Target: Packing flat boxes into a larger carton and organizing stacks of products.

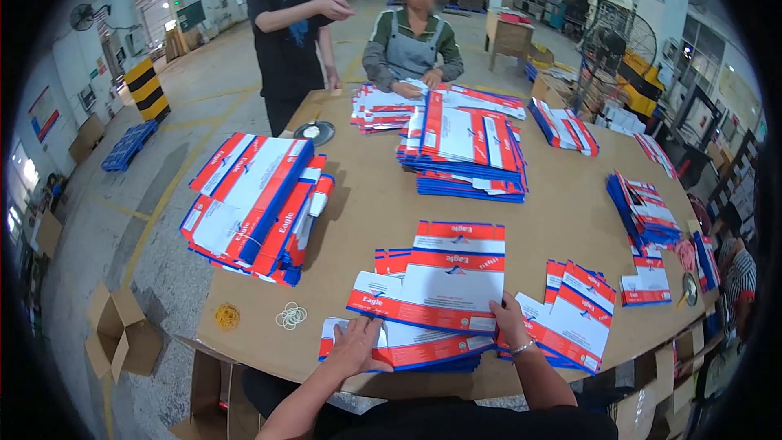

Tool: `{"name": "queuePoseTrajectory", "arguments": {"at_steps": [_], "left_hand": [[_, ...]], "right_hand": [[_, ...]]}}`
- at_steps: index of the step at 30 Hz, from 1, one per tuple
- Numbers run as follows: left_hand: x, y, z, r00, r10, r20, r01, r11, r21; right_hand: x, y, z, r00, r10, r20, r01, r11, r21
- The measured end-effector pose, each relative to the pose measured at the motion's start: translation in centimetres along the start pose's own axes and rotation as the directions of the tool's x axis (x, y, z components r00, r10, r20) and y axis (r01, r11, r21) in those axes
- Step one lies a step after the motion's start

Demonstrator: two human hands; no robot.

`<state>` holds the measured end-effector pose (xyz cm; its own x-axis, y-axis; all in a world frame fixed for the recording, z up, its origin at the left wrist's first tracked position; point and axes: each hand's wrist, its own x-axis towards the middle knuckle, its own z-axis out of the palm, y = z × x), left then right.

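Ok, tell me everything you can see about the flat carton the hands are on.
The carton is a flattened, printed cardboard blank, white in the middle with red and blue bands and flaps. It lies flat, slightly skewed, on top of a short pile of like blanks at the near edge of the table. The left hand rests on the pile below its near-left corner; the right hand presses its near-right corner.

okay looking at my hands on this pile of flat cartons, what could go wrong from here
The short stack of flat cartons under your left hand and right hand sits at the table's near edge, so a push could slide sheets off. The tall stack on the left leans and overhangs the table's side; a bump might topple it. The loose rubber bands beside your left hand could get swept to the floor.
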<state>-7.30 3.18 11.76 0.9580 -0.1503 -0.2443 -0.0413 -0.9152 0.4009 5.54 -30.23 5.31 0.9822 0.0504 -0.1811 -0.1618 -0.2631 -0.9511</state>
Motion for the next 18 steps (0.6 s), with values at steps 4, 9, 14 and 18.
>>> {"name": "queuePoseTrajectory", "arguments": {"at_steps": [4,9,14,18], "left_hand": [[0.8,0.7,0.7,0.995,-0.011,-0.100,0.010,1.000,-0.012],[0.9,0.9,0.6,0.993,-0.009,-0.121,0.014,0.999,0.038],[0.6,0.8,0.2,0.991,0.009,-0.136,-0.007,1.000,0.013],[0.5,1.6,-0.3,0.997,0.066,-0.051,-0.066,0.998,-0.010]], "right_hand": [[-0.2,1.1,-0.6,1.000,-0.005,0.007,0.003,0.982,0.188],[-0.2,0.1,-0.2,0.999,0.019,0.041,-0.030,0.958,0.287],[0.7,1.0,0.0,0.998,0.048,0.037,-0.060,0.891,0.450],[0.3,0.6,0.4,0.996,0.083,-0.026,-0.059,0.871,0.487]]}}
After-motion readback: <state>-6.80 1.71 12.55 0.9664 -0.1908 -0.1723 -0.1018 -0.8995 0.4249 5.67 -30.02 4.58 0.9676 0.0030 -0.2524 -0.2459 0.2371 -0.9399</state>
